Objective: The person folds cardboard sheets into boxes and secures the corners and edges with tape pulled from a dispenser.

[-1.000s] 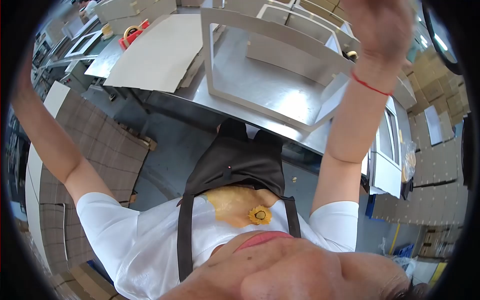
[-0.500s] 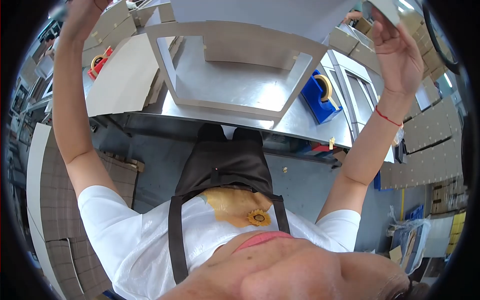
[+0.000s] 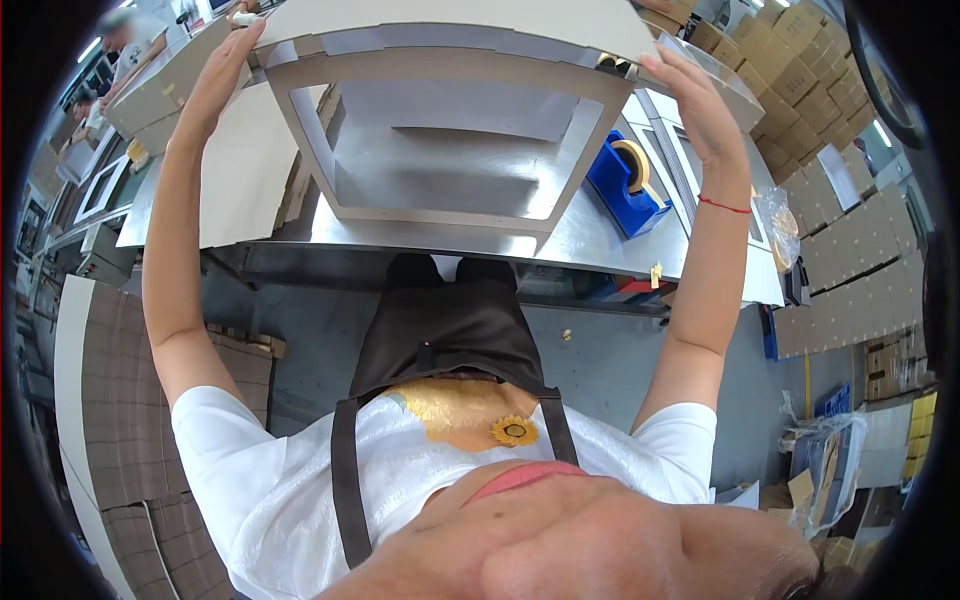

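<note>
A grey cardboard box with a large window opening stands on the metal table. Over its top lies a pale board, with white flaps showing under its near edge. At the board's left edge is my left hand, fingers extended and pointing up. My right hand is at the right edge, its fingers stretched out against the board's corner. Both palms face inward, one on each side of the box. Just right of the box sits a blue tape dispenser with a roll of tape.
Flat cardboard sheets lie on the table at left. White window frames lie at right. Brown cartons are stacked behind. Two people work at the far left. Cardboard stacks stand at lower left.
The pale board has come down over the box top. My right hand has moved in from the right to its edge, and my left hand has moved inward to the other side.
</note>
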Demonstrator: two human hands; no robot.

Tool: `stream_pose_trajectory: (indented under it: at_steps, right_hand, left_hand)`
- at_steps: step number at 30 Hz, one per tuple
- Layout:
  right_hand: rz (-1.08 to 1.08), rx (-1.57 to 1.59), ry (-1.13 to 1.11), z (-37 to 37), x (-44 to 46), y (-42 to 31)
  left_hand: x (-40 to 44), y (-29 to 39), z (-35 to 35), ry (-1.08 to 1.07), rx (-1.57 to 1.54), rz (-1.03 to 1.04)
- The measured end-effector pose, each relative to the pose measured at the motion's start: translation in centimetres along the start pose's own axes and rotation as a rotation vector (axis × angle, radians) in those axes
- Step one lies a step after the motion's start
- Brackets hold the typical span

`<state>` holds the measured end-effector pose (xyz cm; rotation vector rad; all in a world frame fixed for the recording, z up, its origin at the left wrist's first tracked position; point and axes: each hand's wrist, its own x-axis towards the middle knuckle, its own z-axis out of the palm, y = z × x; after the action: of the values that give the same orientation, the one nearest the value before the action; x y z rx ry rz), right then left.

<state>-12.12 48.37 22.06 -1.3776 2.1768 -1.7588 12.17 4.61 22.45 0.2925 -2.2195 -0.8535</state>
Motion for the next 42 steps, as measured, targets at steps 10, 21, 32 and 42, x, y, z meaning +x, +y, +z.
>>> stream_pose_trajectory:
  at_steps: [10,21,32,42]
  right_hand:
    - [0.061,-0.256,-0.036,0.1,1.1,2.9]
    - [0.068,-0.313,-0.010,0.5,1.0,2.8]
    - [0.096,-0.592,-0.146,-0.7,2.1,0.7]
    - [-0.014,-0.550,-0.001,-0.1,1.7,1.3]
  left_hand:
    - [1.3,-3.9,1.6,-0.026,0.360,0.281]
    - [1.2,-5.0,1.7,0.001,0.344,0.291]
    - [1.5,-4.6,0.8,0.067,0.613,0.500]
    - [1.3,-5.1,2.2,-0.008,0.623,0.435]
